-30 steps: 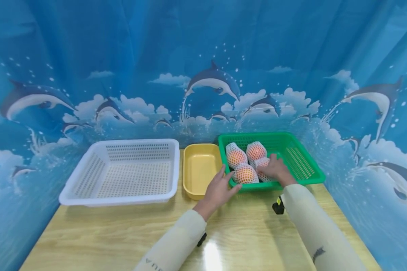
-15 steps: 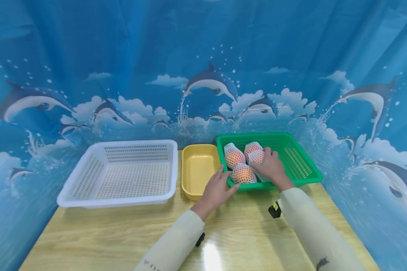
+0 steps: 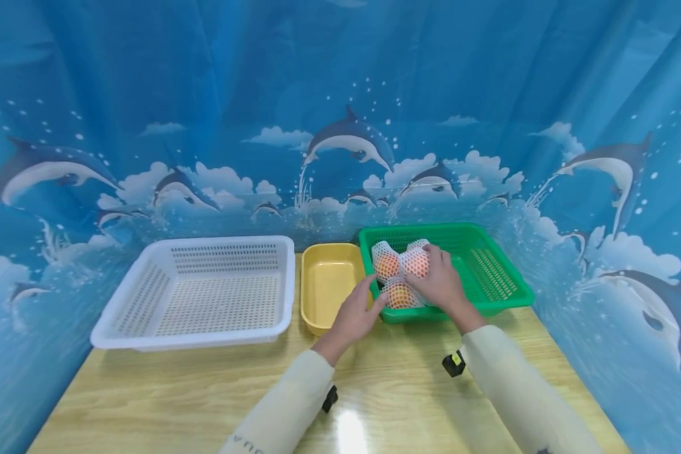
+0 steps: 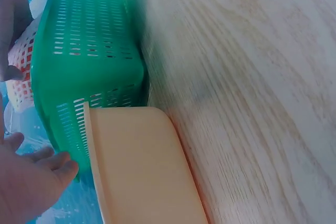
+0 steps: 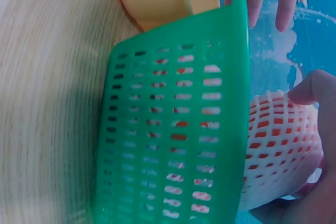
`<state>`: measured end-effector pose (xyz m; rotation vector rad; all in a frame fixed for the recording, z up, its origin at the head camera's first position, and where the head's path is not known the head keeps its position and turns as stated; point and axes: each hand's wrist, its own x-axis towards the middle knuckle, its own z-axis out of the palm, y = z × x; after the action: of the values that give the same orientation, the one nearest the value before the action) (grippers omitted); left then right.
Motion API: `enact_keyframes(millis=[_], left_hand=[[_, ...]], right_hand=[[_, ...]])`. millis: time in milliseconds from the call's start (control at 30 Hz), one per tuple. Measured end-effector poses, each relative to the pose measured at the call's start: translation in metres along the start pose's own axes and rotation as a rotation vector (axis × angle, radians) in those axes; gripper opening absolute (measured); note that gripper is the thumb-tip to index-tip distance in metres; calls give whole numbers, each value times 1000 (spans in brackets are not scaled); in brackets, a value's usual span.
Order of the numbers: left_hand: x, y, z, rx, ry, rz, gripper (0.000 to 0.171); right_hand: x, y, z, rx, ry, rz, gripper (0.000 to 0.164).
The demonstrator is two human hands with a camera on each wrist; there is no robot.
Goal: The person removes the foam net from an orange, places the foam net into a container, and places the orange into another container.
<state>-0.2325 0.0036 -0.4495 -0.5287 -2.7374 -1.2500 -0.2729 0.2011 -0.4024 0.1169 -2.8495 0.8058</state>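
My right hand (image 3: 444, 282) grips a reddish round fruit in a white foam net (image 3: 415, 261), the thumb and fingers around its sides. The right wrist view shows this netted fruit (image 5: 278, 148) raised above the rim of the green basket (image 5: 239, 103). Under and beside it, other netted fruits, one orange (image 3: 400, 295) and one orange-red (image 3: 386, 262), sit at the basket's left end; a further one behind is mostly hidden. My left hand (image 3: 353, 315) is spread with nothing in it, its fingertips close to the basket's left rim and overlapping the yellow tray (image 3: 326, 287).
A large white perforated basket (image 3: 195, 343) stands on the left of the wooden table (image 3: 204, 391). The yellow tray lies between it and the green basket. A blue curtain (image 3: 261, 75) printed with dolphins hangs behind and at both sides.
My right hand has lifted the netted fruit from the basket's floor and brought it up and leftward over the others. My left hand has drawn slightly left, away from the front fruit.
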Motion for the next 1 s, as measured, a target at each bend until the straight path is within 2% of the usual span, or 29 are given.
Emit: enact_keyframes(millis=[167,300,400,600,800,900,1000], left_hand=[[3,0,-6,-49,102,17,59],[6,2,-14,-160,139,-8,60],[6,4,-18,-228,132,-27,61],[6,7,-25,-364,120,4,63],[7,3,-33,-515,134,18,62],[7,1,-36,-543,131,21,63],[5,1,-40,-493,122,-14,64]], right_hand=[[-4,-13,2,24,50,-79,76],[-7,-24,5,44,82,-143,74],[-10,-33,7,73,97,-195,74],[-19,-48,12,146,125,-291,74],[-30,-57,20,179,127,-390,70],[-34,-61,23,197,119,-429,72],[-38,-64,26,205,101,-442,76]])
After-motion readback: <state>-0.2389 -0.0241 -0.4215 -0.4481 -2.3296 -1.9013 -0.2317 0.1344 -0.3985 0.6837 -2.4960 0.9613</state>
